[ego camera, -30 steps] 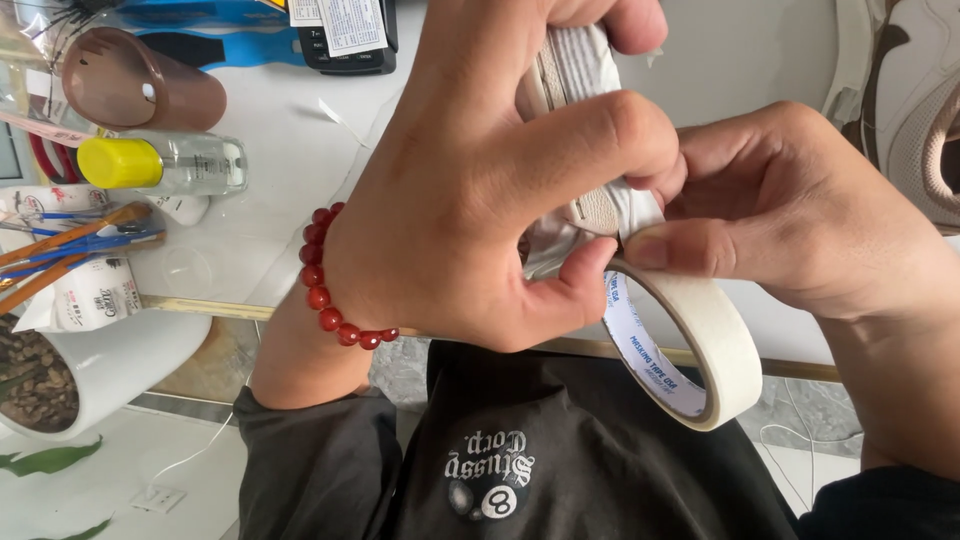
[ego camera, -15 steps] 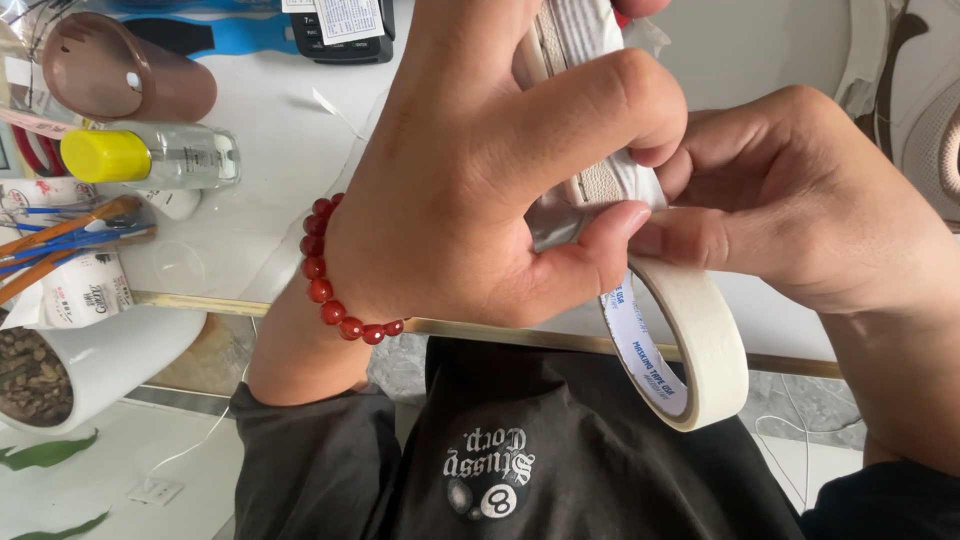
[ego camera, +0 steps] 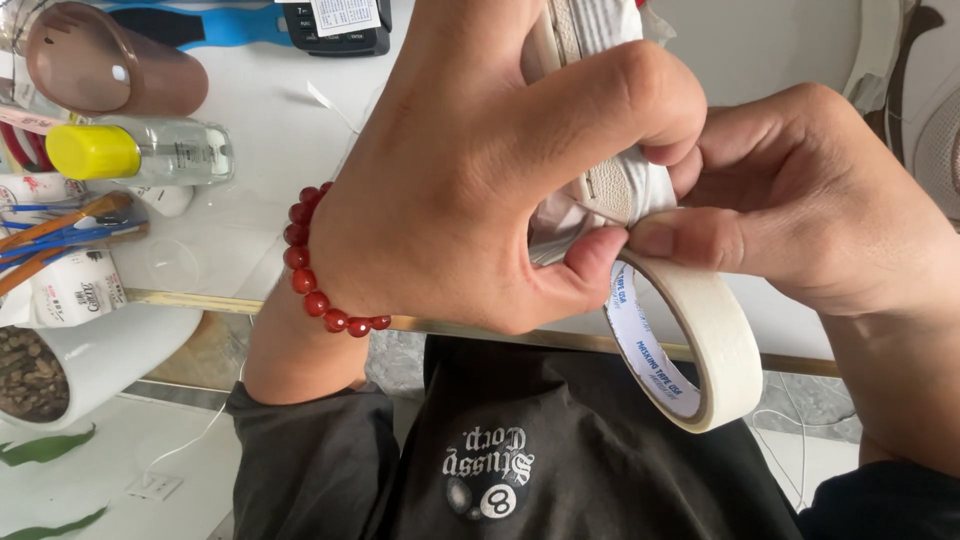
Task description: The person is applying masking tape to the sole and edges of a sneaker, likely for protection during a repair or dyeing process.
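My left hand, with a red bead bracelet on the wrist, grips a white shoe from the side, fingers wrapped over it and thumb under its heel. My right hand holds a roll of cream masking tape. Its thumb presses the tape's end against the shoe's heel, right beside my left thumb tip. The roll hangs below the two thumbs, over my dark shirt. Most of the shoe is hidden behind my left hand.
On the white table at left lie a brown case, a clear bottle with a yellow cap, paint brushes and a white pot of soil. A black device lies at the top.
Both hands have drawn slightly nearer together. My left thumb has slid along the heel toward my right thumb, and the tape roll has dropped a little lower.
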